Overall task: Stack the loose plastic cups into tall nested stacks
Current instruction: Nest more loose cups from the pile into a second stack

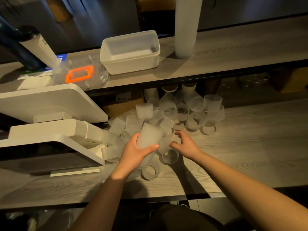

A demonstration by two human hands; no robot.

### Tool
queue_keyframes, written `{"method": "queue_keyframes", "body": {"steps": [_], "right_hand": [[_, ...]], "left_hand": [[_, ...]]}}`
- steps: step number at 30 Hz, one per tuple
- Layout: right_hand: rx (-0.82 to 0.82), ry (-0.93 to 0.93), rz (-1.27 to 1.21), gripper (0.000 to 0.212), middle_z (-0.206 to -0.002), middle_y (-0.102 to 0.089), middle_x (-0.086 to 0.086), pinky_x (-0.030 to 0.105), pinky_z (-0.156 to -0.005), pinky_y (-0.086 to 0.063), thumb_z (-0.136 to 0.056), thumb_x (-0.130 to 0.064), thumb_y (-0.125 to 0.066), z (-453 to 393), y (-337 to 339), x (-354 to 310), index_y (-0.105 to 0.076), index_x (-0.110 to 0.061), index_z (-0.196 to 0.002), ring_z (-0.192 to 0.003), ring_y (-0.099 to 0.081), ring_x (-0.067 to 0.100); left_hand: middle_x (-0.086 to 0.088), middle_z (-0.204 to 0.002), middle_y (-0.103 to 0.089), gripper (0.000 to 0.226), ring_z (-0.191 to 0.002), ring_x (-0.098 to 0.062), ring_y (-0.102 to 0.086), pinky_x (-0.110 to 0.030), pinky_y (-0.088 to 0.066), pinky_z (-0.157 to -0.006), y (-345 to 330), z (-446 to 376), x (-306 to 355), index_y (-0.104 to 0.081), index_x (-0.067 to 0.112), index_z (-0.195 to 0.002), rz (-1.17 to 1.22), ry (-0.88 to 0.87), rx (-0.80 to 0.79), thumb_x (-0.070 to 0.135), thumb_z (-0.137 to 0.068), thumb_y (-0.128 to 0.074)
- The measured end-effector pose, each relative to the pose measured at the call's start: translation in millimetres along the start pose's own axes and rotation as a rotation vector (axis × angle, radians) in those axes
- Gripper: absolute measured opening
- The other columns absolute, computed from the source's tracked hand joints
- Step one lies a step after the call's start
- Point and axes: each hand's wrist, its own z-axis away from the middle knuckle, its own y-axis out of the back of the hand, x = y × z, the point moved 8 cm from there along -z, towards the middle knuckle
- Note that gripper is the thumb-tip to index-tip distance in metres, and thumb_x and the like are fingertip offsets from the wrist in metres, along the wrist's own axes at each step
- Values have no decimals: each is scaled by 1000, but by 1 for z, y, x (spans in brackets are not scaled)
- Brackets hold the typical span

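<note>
Grey wood-grain counter (250, 147) bearing a heap of loose frosted translucent plastic cups (183, 110), most upended or on their sides. The left hand (135, 152) grips a short nested stack of frosted cups (150, 137), tilted mouth-down, presumably ready to receive more. The right hand (185, 145), fingers spread and empty, reaches toward a loose cup beside the stack.

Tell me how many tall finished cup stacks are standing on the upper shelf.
1: a tall cup stack stands on the upper shelf, right of the white tub. Its top is cut off; others may be out of frame.
</note>
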Motion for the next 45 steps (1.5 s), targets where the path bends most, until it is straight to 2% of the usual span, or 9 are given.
{"method": "queue_keyframes", "body": {"steps": [6,13,18,20,23,28,39,42,45], "right_hand": [[-96,-37,85,105,-154,-37,7,44,-113,-39,-72,-52,-83,-2,-28,19,-27,-18,-153,-141,-37,27],[0,-107,135,91,-147,-46,9,43,-110,-42,-79,-57,-75,-22,-47,15,-34,-13,-148,-136,-42,28],[78,-153,218,82,-138,-54,10,48,-106,-44,-81,-56,-73,-33,-54,12,-38,-14,-143,-129,-50,30],[74,-188,119,78,-135,-57,9,50,-104,-46,-80,-48,-77,-36,-60,17,-37,-18,-140,-126,-53,31],[55,-259,-91,74,-134,-59,9,51,-102,-49,-81,-39,-79,-39,-63,26,-35,-21,-138,-121,-58,31],[64,-367,-329,69,-135,-54,13,41,-95,-50,-85,-34,-77,-33,-58,33,-35,-17,-137,-120,-57,31],[251,-348,-550,78,-127,-57,11,41,-92,-54,-78,-37,-81,8,-26,39,-36,-21,-139,-110,-60,27],[313,-288,-729,70,-123,-58,8,34,-88,-52,-83,-28,-78,25,-13,30,-38,-19,-140,-109,-60,23],[344,-195,-871,71,-123,-54,7,37,-92,-53,-81,-22,-78,37,-1,13,-40,-22,-141,-111,-60,26]], "left_hand": [[14,-112,-59,66,-99,-3,-58,-21,-48,-70,10,1,-2,-50,30,-124,26,22,33,48,-71,-84],[10,-114,-59,67,-104,-10,-58,-34,-55,-84,21,-2,-17,-48,32,-123,51,76,71,47,-70,-85],[4,-119,-59,81,-108,-16,-58,-32,-54,-84,26,-4,-30,-50,24,-132,44,106,92,50,-65,-88],[2,-119,-59,85,-107,-17,-59,-31,-55,-81,27,-5,-34,-50,23,-131,48,117,85,54,-61,-86],[2,-118,-58,79,-102,-12,-58,-22,-51,-72,30,-5,-35,-49,22,-131,48,126,74,47,-67,-88],[7,-114,-59,71,-99,-7,-58,-20,-49,-70,34,-6,-38,-49,24,-128,52,121,77,40,-70,-87],[13,-116,-55,73,-102,-5,-55,-22,-47,-73,31,1,-21,-43,36,-128,-33,13,-28,53,-69,-83],[11,-115,-54,70,-103,-10,-55,-22,-46,-71,30,5,-14,-42,35,-124,-84,-14,-44,52,-70,-83],[11,-113,-55,69,-104,-13,-56,-22,-45,-70,29,9,-10,-43,35,-122,-103,-48,-57,50,-69,-84]]}}
